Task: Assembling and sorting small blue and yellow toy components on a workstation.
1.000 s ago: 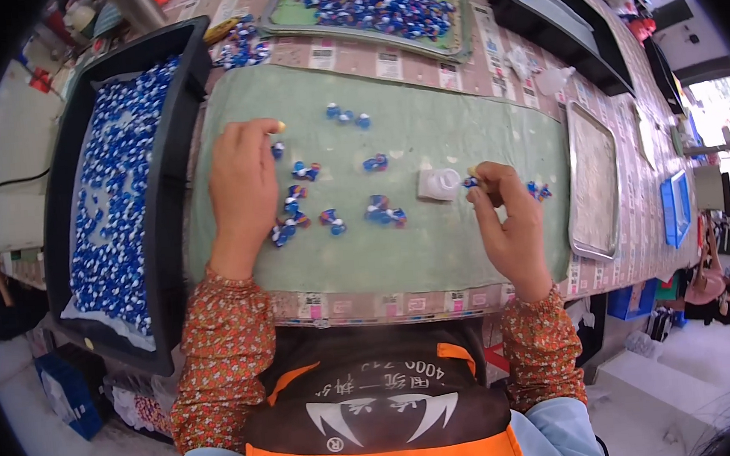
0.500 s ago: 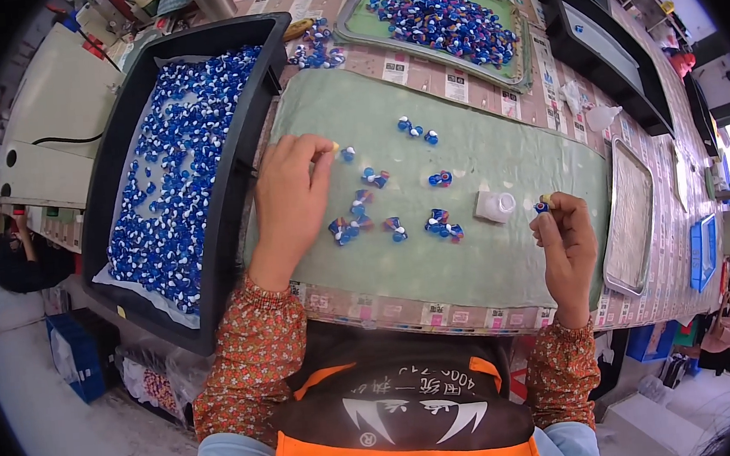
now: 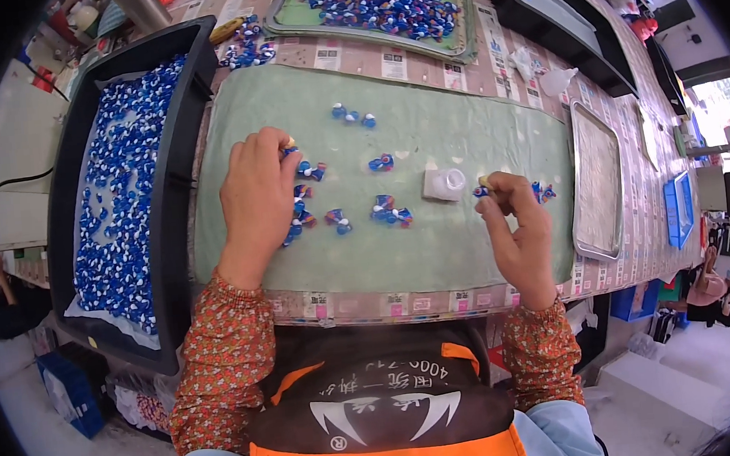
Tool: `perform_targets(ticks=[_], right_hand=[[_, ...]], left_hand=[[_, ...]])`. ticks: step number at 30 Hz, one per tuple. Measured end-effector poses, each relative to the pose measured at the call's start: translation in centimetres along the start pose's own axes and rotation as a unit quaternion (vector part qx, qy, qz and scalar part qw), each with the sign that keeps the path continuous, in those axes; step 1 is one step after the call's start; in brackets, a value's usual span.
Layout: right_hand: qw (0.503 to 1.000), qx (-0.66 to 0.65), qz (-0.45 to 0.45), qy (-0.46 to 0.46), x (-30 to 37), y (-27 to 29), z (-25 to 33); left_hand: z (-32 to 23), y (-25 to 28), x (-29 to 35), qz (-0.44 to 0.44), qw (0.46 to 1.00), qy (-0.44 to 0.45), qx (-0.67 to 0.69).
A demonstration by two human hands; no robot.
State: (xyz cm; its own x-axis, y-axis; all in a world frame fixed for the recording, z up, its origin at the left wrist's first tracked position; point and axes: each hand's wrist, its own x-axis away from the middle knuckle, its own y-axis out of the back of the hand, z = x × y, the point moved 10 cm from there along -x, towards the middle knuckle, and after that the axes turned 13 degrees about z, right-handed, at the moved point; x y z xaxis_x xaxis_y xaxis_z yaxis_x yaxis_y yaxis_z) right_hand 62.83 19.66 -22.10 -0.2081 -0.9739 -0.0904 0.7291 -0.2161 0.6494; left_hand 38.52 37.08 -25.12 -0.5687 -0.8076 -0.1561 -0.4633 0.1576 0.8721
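My left hand (image 3: 253, 204) is closed in a pinch at a small glossy blue piece (image 3: 290, 151), beside other loose pieces partly hidden by the hand. A yellow cover shows on a fingertip of each hand. Between the thumb and index finger of my right hand (image 3: 518, 231) is another small blue piece (image 3: 481, 192). Just left of that hand stands a small white pot on a pale block (image 3: 445, 184). Small blue, white and orange-red pieces (image 3: 389, 211) lie in loose clusters on the green cloth (image 3: 436, 261). More blue pieces (image 3: 543, 191) lie right of my right hand.
A deep black tray (image 3: 174, 179) of blue-and-white pieces stands at the left. A shallow tray (image 3: 467, 38) heaped with coloured pieces is at the back. At the right lie a metal tray (image 3: 594, 177) and a blue basket (image 3: 680, 210). Long black trays (image 3: 559, 28) stand behind.
The whole view has shifted, so the table sits further left. My left hand has moved slightly right to the blue piece. Blue pieces now show right of my right hand.
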Motion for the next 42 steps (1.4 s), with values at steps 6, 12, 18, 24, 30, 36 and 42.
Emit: perform_targets(ticks=[6, 12, 18, 24, 30, 36, 42], right_hand=[[0.978, 0.184, 0.015, 0.097, -1.1, -0.7, 2.8], [0.951, 0.282, 0.053, 0.114, -1.8, -1.9, 3.6], [0.933, 0.329, 0.066, 0.128, -2.2, -2.5, 3.9], [0.908, 0.388, 0.094, 0.128, -2.4, -3.3, 4.8], [0.906, 0.382, 0.116, 0.141, -2.8, -3.4, 5.3], [0.952, 0.281, 0.053, 0.108, -2.4, -0.8, 4.7], [0.979, -0.136, 0.154, -0.003, 1.1, -5.2, 3.3]], left_hand=[[-0.4, -0.5, -0.1, 0.019, 1.0, -0.001, -0.02], [-0.7, 1.5, 1.0, -0.005, 0.995, 0.009, 0.096], [-3.3, -1.2, 5.0, 0.071, 0.887, 0.003, 0.455], [-7.7, -6.0, 8.1, 0.225, 0.794, 0.031, 0.564], [-8.1, -8.9, 9.2, 0.241, 0.723, 0.073, 0.644], [-7.0, -10.2, 9.4, 0.234, 0.674, 0.132, 0.688], [-6.4, -10.0, 9.2, 0.214, 0.596, 0.133, 0.762]])
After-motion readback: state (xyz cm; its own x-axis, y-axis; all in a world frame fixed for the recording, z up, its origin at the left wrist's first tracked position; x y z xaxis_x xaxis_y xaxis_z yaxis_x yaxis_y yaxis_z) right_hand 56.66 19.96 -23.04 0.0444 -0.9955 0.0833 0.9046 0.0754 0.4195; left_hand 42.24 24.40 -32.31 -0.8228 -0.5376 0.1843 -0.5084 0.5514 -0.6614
